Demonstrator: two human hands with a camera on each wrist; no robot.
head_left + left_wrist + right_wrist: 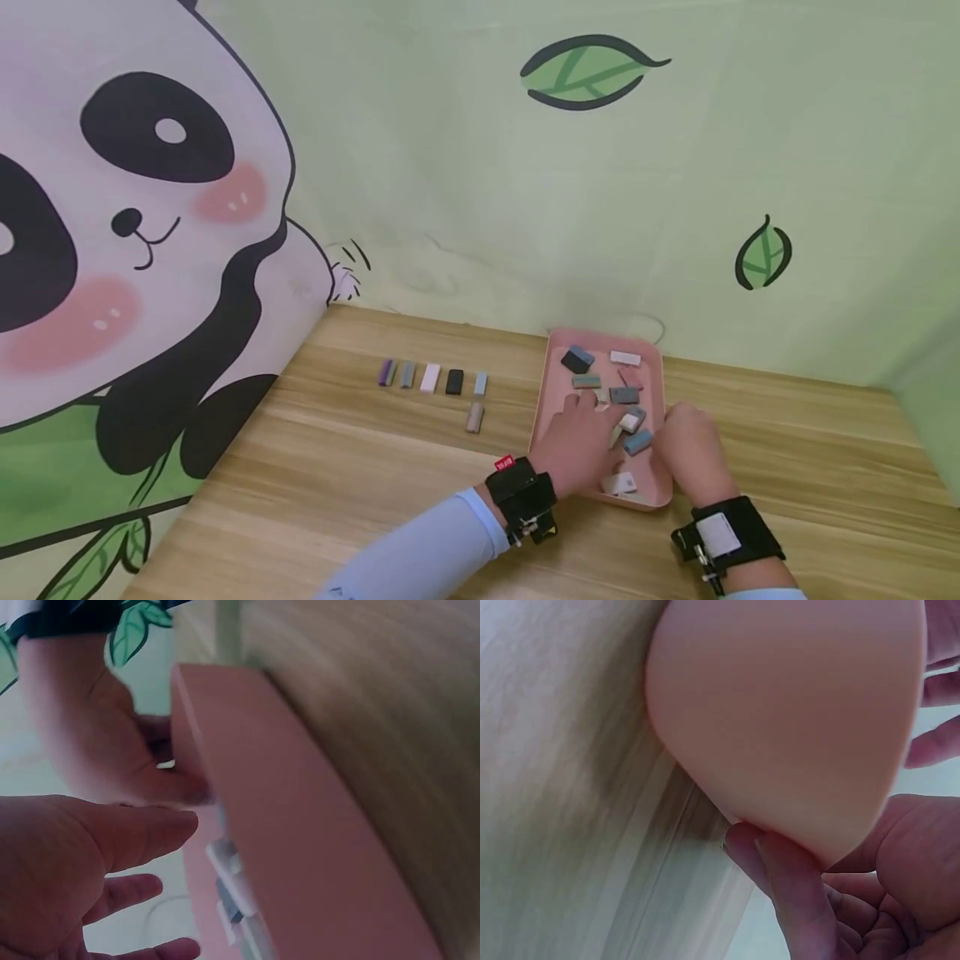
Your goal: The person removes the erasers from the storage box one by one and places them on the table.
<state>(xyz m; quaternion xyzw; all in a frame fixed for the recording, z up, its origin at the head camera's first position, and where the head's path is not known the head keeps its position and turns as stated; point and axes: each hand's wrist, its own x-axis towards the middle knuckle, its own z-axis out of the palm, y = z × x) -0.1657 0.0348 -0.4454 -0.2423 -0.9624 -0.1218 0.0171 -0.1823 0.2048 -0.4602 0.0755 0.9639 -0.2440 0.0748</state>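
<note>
A pink tray [553, 385] holds several small eraser-like blocks, among them a blue one [638, 442], a white one [625, 358] and a grey one [624, 396]. My left hand [577, 442] is over the tray's left part, its fingers spread above the blocks. In the left wrist view that hand's thumb and fingers stand apart with nothing pinched between them. My right hand [693, 450] grips the tray's right side. Its curled fingers [795, 892] touch the tray wall in the right wrist view. Some blocks are hidden under the left hand.
Left of the tray on the wooden table [337, 450] is a row of small blocks: purple-grey [386, 372], grey-blue [407, 375], white [430, 378], black [454, 382] and light blue [481, 383]. A grey-brown block [475, 417] lies below the row. A printed backdrop [450, 167] rises behind.
</note>
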